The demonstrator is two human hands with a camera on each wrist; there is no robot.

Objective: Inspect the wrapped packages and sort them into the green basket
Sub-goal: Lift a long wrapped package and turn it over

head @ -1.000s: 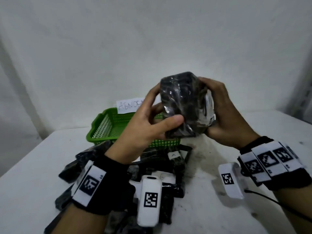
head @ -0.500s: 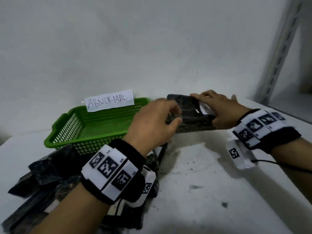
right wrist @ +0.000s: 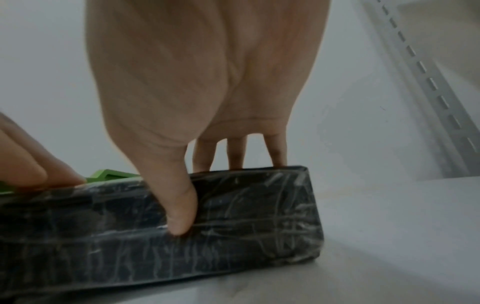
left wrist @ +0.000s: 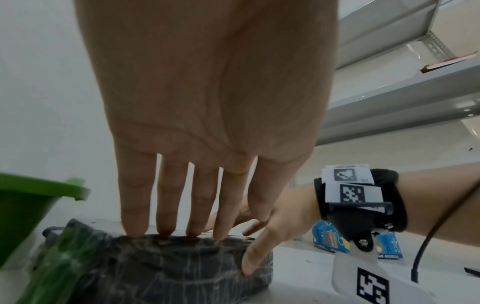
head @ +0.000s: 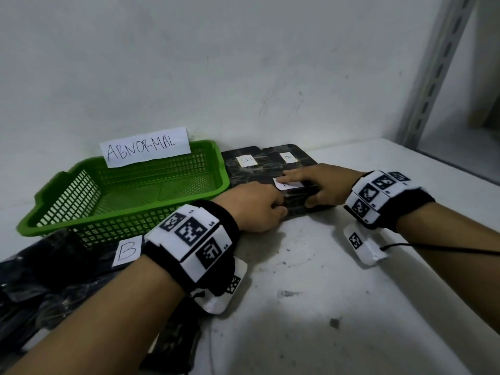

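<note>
A black plastic-wrapped package (head: 297, 204) with a white label lies on the white table just right of the green basket (head: 121, 226), outside it. My right hand (head: 322, 186) grips its right end. The thumb (right wrist: 182, 216) presses the near side of the package (right wrist: 246, 216), and the other fingers reach over the top. My left hand (head: 259, 209) is at the left end. Its straight fingers (left wrist: 166, 205) press down on the top of the package (left wrist: 168, 263). The basket is empty and carries a paper sign reading ABNORMAL.
Two more wrapped packages (head: 251, 169) with white labels lie flat against the wall behind the held one. A heap of black packages (head: 54, 272), one labelled B, fills the near left in front of the basket. A metal shelf upright (head: 433, 77) stands at the right.
Both hands have brought the package down from chest height to the table beside the basket. The left hand's grip has loosened to fingertips on top.
</note>
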